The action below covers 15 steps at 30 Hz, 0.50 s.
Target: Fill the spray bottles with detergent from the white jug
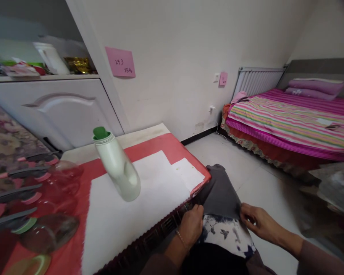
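Observation:
My left hand [192, 224], with a thin bracelet at the wrist, is closed at the left edge of a dark grey cloth [222, 193] over my lap. Its fingers pinch the cloth beside the table edge. On the other side, my right hand [254, 219] pinches the right edge of the same cloth. Below the cloth lies white fabric [227, 235] with dark blue patterns. A pale green bottle [117, 168] with a green piece in its mouth stands on a white sheet on the table, away from both hands.
Several clear spray bottles [48, 231] line the left of the red-covered table [166, 143]. A white cabinet [65, 110] stands behind it. At the right is a bed [289, 118] with striped covers, near plastic-wrapped items [339, 187].

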Motion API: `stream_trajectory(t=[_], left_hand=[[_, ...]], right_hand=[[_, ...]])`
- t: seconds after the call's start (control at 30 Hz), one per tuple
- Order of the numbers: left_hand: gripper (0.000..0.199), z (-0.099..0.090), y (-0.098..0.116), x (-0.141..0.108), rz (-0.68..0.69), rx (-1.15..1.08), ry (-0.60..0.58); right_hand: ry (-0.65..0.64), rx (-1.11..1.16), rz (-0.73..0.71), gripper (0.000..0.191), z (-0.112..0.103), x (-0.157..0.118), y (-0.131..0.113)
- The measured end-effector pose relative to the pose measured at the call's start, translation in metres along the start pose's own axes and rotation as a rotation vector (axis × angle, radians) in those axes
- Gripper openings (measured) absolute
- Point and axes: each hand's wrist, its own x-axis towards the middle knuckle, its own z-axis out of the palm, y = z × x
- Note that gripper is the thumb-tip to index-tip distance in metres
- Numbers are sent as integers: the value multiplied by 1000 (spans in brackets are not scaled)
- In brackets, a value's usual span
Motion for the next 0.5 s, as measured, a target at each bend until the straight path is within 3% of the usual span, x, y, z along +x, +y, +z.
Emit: stream_trajectory(t=[0.13, 0.23, 0.4, 0.5], left_hand=[[24, 6, 0, -2, 8, 55, -124], [24, 5, 0, -7, 13, 70, -157], [23, -5, -7, -27, 19, 42, -205], [23, -13, -13, -56, -25, -9, -228]], right_hand=[[-91, -31, 39, 12, 11, -1, 0], [-66, -34, 87, 17, 11, 5, 4], [-139, -5, 37, 20, -10, 32, 1], [-82, 10, -36, 24, -23, 61, -11]])
